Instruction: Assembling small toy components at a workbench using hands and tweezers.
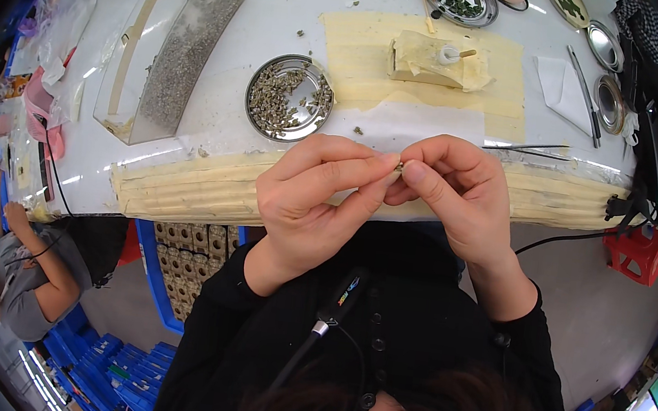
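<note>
My left hand [311, 187] and my right hand [465, 198] meet over the table's padded front edge. Both are closed in fingertip pinches on one tiny metal part [400, 167], mostly hidden by the fingers. Just beyond my left hand is a round steel dish [305, 123] with many small grey-brown metal pieces in it. A loose piece [358, 130] of similar colour lies on white paper beyond my fingertips. Farther back, a tape-covered block [420, 69] carries a small white cup [449, 53] with a thin stick in it.
Left stands a clear bin [116, 89] of small grey pieces. Thin dark tools [525, 147] lie right of my hands. A steel dish [490, 18] with dark green bits sits at the back. Below the table is a blue crate [149, 266]; a person [49, 278] is at far left.
</note>
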The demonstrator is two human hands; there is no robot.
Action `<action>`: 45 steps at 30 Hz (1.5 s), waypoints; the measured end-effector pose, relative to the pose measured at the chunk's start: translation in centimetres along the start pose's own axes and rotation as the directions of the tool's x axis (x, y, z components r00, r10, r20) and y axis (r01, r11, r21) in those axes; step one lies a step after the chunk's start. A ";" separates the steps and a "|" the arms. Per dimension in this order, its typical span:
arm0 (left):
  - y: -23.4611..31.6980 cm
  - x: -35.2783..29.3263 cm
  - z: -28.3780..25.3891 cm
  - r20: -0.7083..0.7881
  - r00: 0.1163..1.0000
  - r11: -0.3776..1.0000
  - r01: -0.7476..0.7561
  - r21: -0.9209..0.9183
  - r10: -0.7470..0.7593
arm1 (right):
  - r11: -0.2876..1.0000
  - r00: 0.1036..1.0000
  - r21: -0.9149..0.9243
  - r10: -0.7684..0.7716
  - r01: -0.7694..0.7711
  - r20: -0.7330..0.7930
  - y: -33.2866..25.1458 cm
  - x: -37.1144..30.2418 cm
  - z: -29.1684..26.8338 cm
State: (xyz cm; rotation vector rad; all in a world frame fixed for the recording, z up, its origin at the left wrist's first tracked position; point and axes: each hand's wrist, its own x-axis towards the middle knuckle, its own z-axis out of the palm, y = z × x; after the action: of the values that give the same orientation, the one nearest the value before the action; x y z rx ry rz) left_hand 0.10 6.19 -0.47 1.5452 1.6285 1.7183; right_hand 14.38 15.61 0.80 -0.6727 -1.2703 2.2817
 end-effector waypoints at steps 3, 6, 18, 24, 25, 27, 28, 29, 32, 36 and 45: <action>0.0 0.1 0.1 -0.009 1.000 1.000 0.000 0.002 0.000 | 1.000 1.000 -0.001 -0.002 0.002 -0.005 0.0 0.0 0.0; 0.0 0.2 0.3 -0.026 0.999 0.999 -0.029 0.036 0.030 | 0.999 1.000 -0.050 -0.020 0.019 -0.019 -0.1 -0.1 0.0; -0.4 -0.6 0.6 0.103 0.982 0.953 -0.182 0.242 0.161 | 0.679 0.945 -0.706 -0.324 0.200 -0.044 0.5 -1.3 -0.7; -0.5 1.1 1.6 0.117 0.989 0.899 -0.134 0.417 0.093 | 0.382 0.844 -0.889 -0.537 0.253 0.010 -1.0 -0.6 -1.6; -0.7 1.5 1.8 0.133 0.988 0.880 -0.129 0.457 0.076 | 0.373 0.835 -0.890 -0.549 0.261 0.015 -1.2 -0.5 -1.8; -0.5 1.9 1.8 0.142 0.989 0.872 -0.097 0.480 0.032 | 0.357 0.820 -0.891 -0.572 0.279 0.027 -1.4 -0.4 -2.0; -0.5 2.0 1.5 0.144 0.990 0.887 -0.073 0.456 0.008 | 0.361 0.820 -0.890 -0.572 0.277 0.023 -1.3 -0.5 -2.2; -0.4 2.1 1.1 0.146 0.989 0.900 -0.049 0.432 -0.016 | 0.366 0.820 -0.889 -0.572 0.275 0.019 -1.2 -0.5 -2.4; -0.1 2.2 -1.1 0.086 0.994 0.873 0.022 0.487 -0.073 | 0.412 0.829 -0.876 -0.558 0.253 -0.023 -1.1 -0.8 -2.7; 0.0 1.9 -1.9 0.107 0.990 0.842 0.016 0.539 -0.087 | 0.398 0.825 -0.869 -0.564 0.294 0.021 -0.9 -0.5 -2.7; -0.1 1.1 -1.5 0.112 0.989 0.821 0.013 0.571 -0.094 | 0.393 0.823 -0.849 -0.563 0.354 0.083 -0.8 -0.7 -1.7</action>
State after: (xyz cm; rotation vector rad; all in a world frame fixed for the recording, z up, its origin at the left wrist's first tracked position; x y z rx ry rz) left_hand -1.55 6.35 0.32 1.7887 2.2167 1.1034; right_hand 16.06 16.72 0.80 -0.6993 -2.1191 0.9770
